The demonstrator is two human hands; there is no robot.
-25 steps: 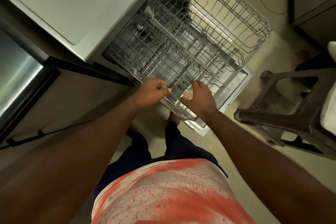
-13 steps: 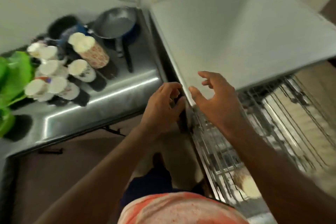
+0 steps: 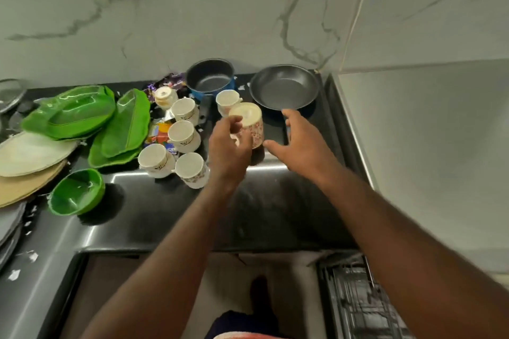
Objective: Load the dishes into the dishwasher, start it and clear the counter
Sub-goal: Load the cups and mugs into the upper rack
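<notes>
Left hand [image 3: 228, 146] curls its fingers round floral mug [image 3: 249, 118], hiding its lower side; right hand [image 3: 298, 143] spread just beside, holding nothing; dishwasher rack [image 3: 358, 308] blurred, cut off.

Left hand [image 3: 228, 146]: a second ago resting on the front edge of the dishwasher rack [image 3: 358, 305], half a second ago raised and holding nothing, now gripping the floral cup [image 3: 249, 124] over the counter [image 3: 165, 215]. Right hand [image 3: 300, 140]: off the rack too, now hovering with fingers spread just right of the cup, in front of the frying pan [image 3: 285, 88]. View: swinging from the rack up to the counter, the rack now showing only at the lower right.
</notes>
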